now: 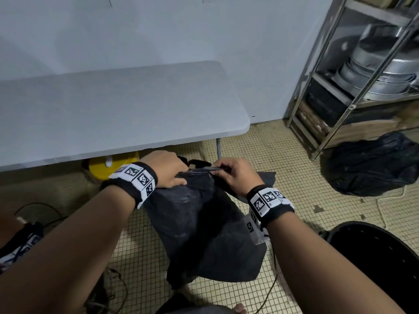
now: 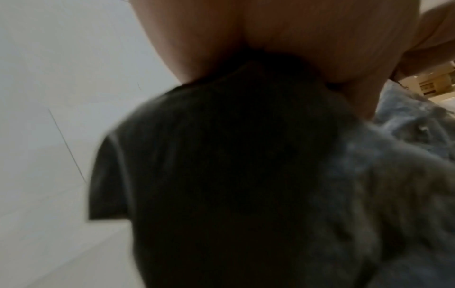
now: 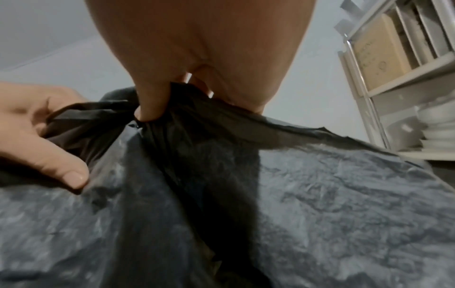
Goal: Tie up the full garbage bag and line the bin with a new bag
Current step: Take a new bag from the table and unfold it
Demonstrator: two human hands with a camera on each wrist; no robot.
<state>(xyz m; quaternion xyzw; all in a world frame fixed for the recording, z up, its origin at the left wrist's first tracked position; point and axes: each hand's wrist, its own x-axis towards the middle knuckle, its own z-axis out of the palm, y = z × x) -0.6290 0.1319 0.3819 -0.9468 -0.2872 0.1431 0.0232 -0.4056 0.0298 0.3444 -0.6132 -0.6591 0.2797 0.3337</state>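
**A:** ok so going left to right, what's the left hand doing?

**B:** it's curled over the gathered top of the black garbage bag, thumb pressing on the plastic, a thin loop of bag caught by its fingers in the right wrist view. The bag stands on the tiled floor in front of the grey table, bulging out under both wrists.

**A:** and the right hand?

**B:** pinching a flat strip of the bag's top edge, thumb and fingers closed on it, just beside the left one.

**A:** the bin?

**B:** black bin, lower right, close to the right forearm. Another black bag lies by the metal shelf.
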